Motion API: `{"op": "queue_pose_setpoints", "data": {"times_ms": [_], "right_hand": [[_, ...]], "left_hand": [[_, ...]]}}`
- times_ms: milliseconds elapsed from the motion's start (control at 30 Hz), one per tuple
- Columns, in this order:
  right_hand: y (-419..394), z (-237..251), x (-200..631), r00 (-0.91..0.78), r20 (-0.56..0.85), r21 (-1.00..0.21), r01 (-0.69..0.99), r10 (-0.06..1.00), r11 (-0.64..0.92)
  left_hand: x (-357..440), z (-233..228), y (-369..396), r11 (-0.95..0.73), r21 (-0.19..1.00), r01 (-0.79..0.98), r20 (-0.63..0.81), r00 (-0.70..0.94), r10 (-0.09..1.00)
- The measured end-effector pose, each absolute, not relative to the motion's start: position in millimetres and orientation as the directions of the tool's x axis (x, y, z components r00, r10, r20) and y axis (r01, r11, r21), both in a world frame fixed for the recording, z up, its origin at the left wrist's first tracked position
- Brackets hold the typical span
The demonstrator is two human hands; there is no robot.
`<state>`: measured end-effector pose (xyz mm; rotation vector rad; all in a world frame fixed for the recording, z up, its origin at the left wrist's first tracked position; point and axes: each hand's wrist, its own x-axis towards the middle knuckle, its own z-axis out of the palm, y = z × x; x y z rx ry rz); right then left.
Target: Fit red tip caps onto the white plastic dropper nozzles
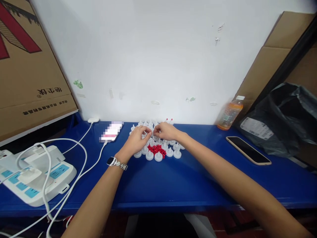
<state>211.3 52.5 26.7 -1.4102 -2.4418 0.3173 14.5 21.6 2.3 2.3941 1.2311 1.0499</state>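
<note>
White round caps with pointed nozzles (158, 156) stand in a cluster on the blue table (153, 188). In their midst lies a heap of small red pieces (158, 150), probably tips. At the back right of the cluster, two nozzles (169, 121) have red on top. My left hand (139, 138), with a watch (117, 162) on its wrist, is over the left of the cluster, thumb and fingers pinched. Facing it closely, my right hand (165, 131) pinches too, its fingertips just right of the left ones. Whatever sits between the fingertips is too small to make out.
Left of the hands lies a lit phone (111, 132) on a cable; a power strip (47, 178) with looping white cords is nearer. On the right are a dark phone (248, 150), an orange drink bottle (230, 113) and a dark plastic bag (279, 119). A white wall (153, 59) rises behind.
</note>
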Motion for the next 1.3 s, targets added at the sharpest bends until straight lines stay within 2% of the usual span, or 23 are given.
{"op": "queue_pose_setpoints", "data": {"times_ms": [133,267,400,533,667,767,867,1000,1100,1233,1300], "right_hand": [[55,27,207,-0.462,0.106,-0.318,0.824,0.881,0.470],[55,30,201,-0.411,0.144,-0.291,0.852,0.900,0.436],[52,33,213,-0.355,0.242,-0.382,0.821,0.903,0.425],[58,25,250,-0.156,0.354,-0.468,0.824,0.922,0.319],[85,7,285,0.002,0.286,-0.496,0.856,0.958,0.146],[114,-2,293,0.059,0.264,-0.476,0.876,0.963,0.077],[139,-5,286,0.085,0.252,-0.441,0.897,0.964,0.036],[152,-2,274,0.073,0.246,-0.445,0.894,0.966,0.046],[143,5,271,0.080,0.305,-0.471,0.878,0.949,0.078],[100,20,262,0.056,0.461,-0.626,0.728,0.886,0.280],[68,27,252,0.025,0.458,-0.732,0.577,0.889,0.361]], "left_hand": [[15,5,20,-0.599,0.514,0.614,0.476,0.377,0.794],[14,9,16,-0.594,0.509,0.623,0.469,0.378,0.798],[16,9,15,-0.590,0.517,0.621,0.470,0.370,0.801],[28,6,22,-0.622,0.507,0.597,0.465,0.418,0.781],[49,14,37,-0.673,0.429,0.603,0.477,0.481,0.735],[63,21,46,-0.690,0.376,0.618,0.468,0.516,0.717],[69,21,49,-0.680,0.376,0.629,0.471,0.502,0.725],[59,13,44,-0.662,0.405,0.631,0.472,0.476,0.742],[46,12,37,-0.656,0.425,0.623,0.479,0.460,0.747],[36,17,29,-0.657,0.474,0.587,0.530,0.405,0.744],[37,18,25,-0.665,0.490,0.564,0.564,0.376,0.735]]}}
